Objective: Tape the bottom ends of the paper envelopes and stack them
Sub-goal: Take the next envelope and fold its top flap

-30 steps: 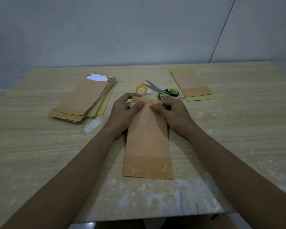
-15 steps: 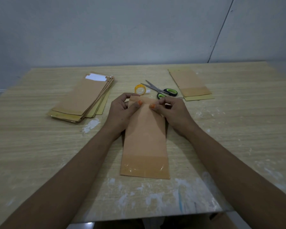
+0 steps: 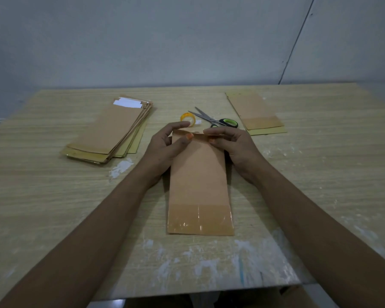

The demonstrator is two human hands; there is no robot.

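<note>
Left hand (image 3: 165,147), right hand (image 3: 233,144), both pinching envelope (image 3: 198,181) top (no writing legible)

We cannot see the envelope's (image 3: 199,181) far corners under the left hand (image 3: 165,147) and right hand (image 3: 233,145); the scissors' (image 3: 211,119) nearer handle hides behind fingers.

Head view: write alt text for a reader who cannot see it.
Both hands, left hand and right hand, pinch the far end of an envelope lying flat on a table, its near end covered with glossy tape. Behind the hands lie a tape roll and scissors; a tall stack lies to the left, a small stack to the right.
</note>
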